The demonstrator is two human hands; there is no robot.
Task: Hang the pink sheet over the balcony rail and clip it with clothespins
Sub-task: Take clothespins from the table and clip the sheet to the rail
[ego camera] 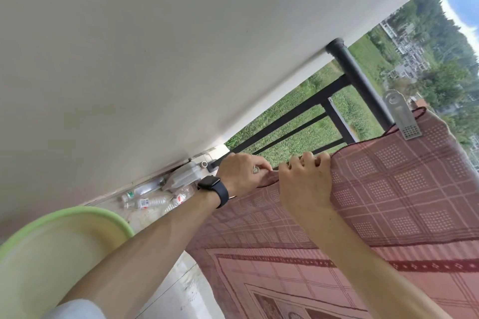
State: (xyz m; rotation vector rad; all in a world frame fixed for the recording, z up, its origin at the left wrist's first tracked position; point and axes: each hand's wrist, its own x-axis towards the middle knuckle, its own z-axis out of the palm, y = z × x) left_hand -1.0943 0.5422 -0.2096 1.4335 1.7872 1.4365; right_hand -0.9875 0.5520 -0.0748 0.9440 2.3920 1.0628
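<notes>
Left hand (243, 173) pinches, right hand (303, 184) just beside it grips the pink sheet (388, 189) along the rail (298, 106), grey clothespin (400, 118) clipped beyond the right; I'd pull it taut before clipping.

The black rail (360, 80) runs out from the white wall. The pink sheet (388, 189) hangs over it, with a gray clothespin (400, 116) clipped on its top edge. On the floor (160, 220) lie plastic bottles (145, 201) near a white jug (184, 176).
</notes>
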